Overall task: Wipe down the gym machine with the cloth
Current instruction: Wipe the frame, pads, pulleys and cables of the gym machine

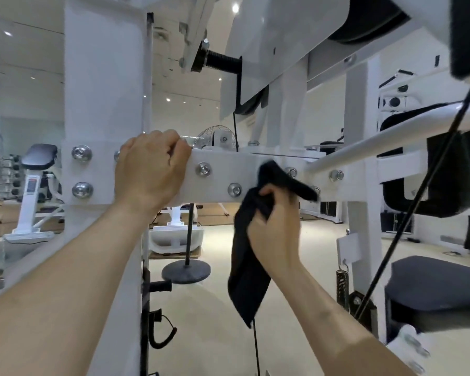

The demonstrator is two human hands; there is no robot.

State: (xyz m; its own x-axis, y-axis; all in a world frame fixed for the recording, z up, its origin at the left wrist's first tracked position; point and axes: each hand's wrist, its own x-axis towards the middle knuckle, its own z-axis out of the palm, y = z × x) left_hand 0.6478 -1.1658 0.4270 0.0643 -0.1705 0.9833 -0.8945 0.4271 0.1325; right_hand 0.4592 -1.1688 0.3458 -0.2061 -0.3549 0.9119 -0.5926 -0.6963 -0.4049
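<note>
- Grips, with the left hand [149, 169], the top edge of the white flat horizontal crossbeam [217, 183] of the white steel-framed gym machine [101, 77]; fingers hooked over the edge, back of the hand toward the camera, at nine o'clock from the middle of the view.
- Clutches, with the right hand [274, 223], a black soft fabric cloth [248, 267]; fingers and thumb curled tight round its bunched middle, at four o'clock from the left hand.
- Holds the cloth's upper fold across the face of the crossbeam among silver round-headed bolts [203, 169]; too blurred there to tell whether touching.
- Lets the cloth's longer end hang loose toward six o'clock, below the crossbeam.
- Shows a white round metal tube [364, 150] running from the crossbeam toward two o'clock, and a thin black cable [418, 196] slanting across it at three o'clock.
- Shows a black padded seat [429, 280] at four o'clock and a dark round stand base [186, 271] on the floor at six o'clock.
- Shows, far off at nine o'clock, a white bench with a black pad [40, 156].
</note>
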